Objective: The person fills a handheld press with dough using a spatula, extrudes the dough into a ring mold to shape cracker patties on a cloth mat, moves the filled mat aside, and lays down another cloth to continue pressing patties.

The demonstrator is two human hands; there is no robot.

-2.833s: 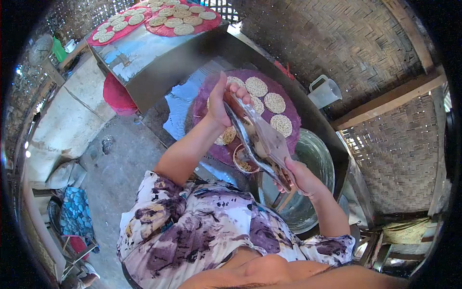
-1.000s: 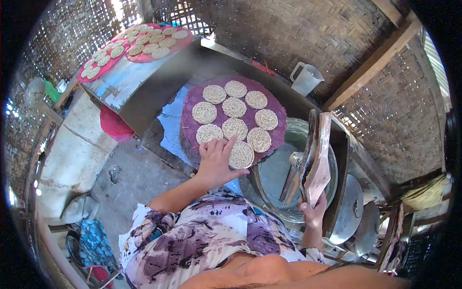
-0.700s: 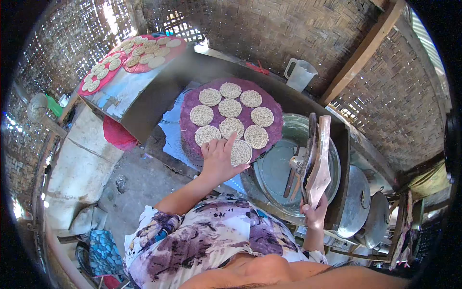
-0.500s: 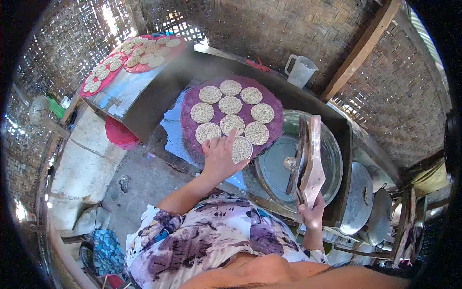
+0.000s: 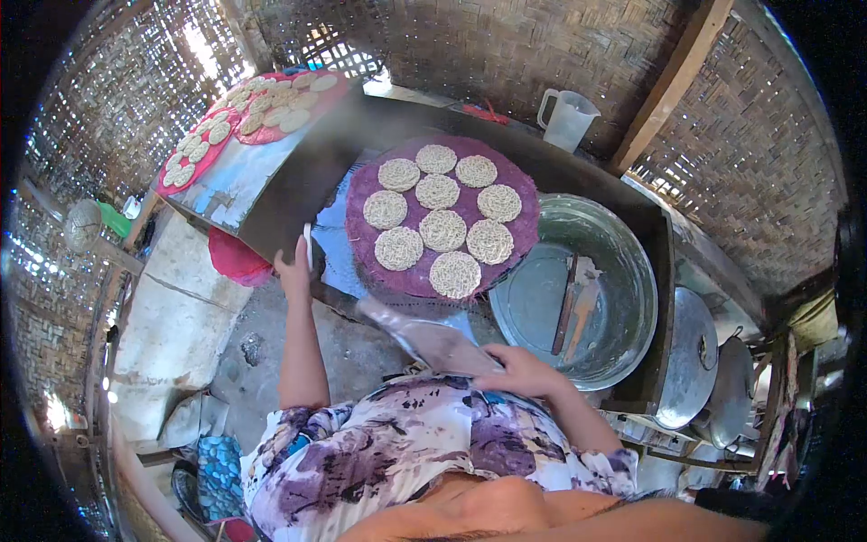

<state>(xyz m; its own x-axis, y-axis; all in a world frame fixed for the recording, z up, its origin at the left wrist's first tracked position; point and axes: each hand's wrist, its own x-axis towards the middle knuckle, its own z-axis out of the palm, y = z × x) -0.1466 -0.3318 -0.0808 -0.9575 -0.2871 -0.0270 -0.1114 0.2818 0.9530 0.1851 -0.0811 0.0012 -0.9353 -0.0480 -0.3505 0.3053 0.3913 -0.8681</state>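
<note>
My left hand (image 5: 294,269) is closed on a thin white ring (image 5: 309,246), seen nearly edge-on, left of the purple round mat (image 5: 415,282). Several pale round noodle-like cakes (image 5: 442,231) lie apart on that mat. The nearest cake (image 5: 454,275) has no ring around it. My right hand (image 5: 517,372) grips the end of a flat wooden press (image 5: 442,346), which lies slanted in front of my shirt, below the mat. Its far end is blurred.
A large metal basin (image 5: 601,361) at the right holds a dark stick (image 5: 564,307) and a wooden spatula (image 5: 582,316). A clear pitcher (image 5: 568,121) stands behind. Pink mats (image 5: 209,163) with cakes lie at the upper left. Lidded pots (image 5: 688,359) are at the far right.
My left hand has lifted the ring off the nearest cake and moved left. My right hand has swung the press from above the basin to in front of my body.
</note>
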